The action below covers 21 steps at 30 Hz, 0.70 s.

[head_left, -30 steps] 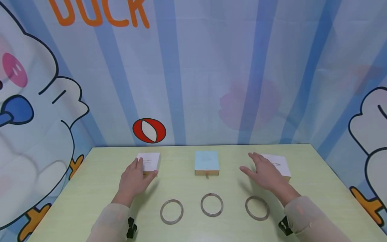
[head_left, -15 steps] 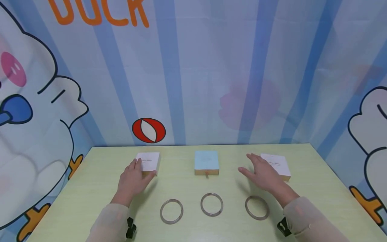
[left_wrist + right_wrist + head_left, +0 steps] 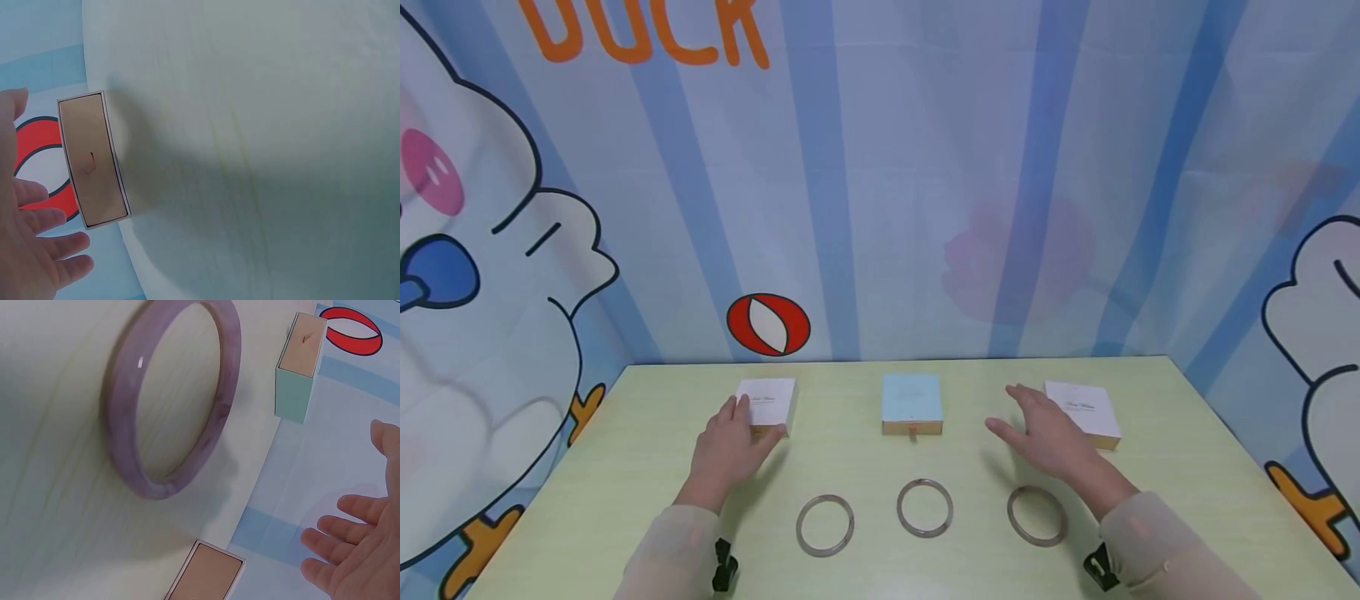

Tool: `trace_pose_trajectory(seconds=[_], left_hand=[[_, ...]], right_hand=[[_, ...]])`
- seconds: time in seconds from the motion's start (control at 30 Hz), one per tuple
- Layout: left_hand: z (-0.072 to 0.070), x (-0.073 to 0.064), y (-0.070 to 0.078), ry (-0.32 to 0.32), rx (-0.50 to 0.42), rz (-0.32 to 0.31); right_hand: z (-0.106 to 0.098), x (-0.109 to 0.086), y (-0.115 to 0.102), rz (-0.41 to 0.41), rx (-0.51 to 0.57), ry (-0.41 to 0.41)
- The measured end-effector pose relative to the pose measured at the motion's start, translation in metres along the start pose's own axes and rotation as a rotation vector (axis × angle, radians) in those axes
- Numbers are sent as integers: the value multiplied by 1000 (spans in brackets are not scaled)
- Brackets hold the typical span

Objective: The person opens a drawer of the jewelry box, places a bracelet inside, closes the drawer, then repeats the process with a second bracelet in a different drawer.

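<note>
Two white boxes, the left white box (image 3: 773,398) and the right white box (image 3: 1086,408), stand near the far edge of the table (image 3: 962,571), with one light blue box (image 3: 912,398) between them. Each white box is low and square, with small dark print on top and a tan front; in the left wrist view, a little tab shows on the left one's front. The left hand (image 3: 722,452) overlaps its front left corner, fingers spread wide; I cannot tell whether they touch it. The right hand (image 3: 1051,433), also spread wide, is just beside the right white box, on its inner side. Nearer the person lie three ring-shaped bangles, the left bangle (image 3: 800,527), middle bangle (image 3: 900,507) and right bangle (image 3: 124,406), well apart. Bare tabletop separates the boxes from one another, and the striped backdrop (image 3: 910,167) rises behind the far edge.
</note>
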<state>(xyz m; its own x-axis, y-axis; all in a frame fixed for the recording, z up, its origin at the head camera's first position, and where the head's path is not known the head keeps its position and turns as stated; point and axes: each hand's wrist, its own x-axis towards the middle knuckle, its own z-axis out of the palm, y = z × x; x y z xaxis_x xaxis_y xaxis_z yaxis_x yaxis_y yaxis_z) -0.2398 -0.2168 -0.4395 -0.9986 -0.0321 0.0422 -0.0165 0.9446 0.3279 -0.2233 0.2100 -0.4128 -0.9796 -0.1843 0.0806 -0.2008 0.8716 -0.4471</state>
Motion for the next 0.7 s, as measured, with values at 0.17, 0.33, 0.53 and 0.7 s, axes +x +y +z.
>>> trace_pose_trajectory(seconds=[0.17, 0.33, 0.53, 0.7], left_hand=[[0, 0, 0, -15, -8, -17], [0, -1, -1, -27, -8, -20], [0, -1, -1, -36, -8, -22], [1, -1, -1, -42, -11, -30]], right_hand=[[1, 0, -1, 1, 6, -1], [3, -1, -1, -7, 3, 6], [6, -1, -2, -8, 6, 3], [8, -1, -4, -11, 0, -5]])
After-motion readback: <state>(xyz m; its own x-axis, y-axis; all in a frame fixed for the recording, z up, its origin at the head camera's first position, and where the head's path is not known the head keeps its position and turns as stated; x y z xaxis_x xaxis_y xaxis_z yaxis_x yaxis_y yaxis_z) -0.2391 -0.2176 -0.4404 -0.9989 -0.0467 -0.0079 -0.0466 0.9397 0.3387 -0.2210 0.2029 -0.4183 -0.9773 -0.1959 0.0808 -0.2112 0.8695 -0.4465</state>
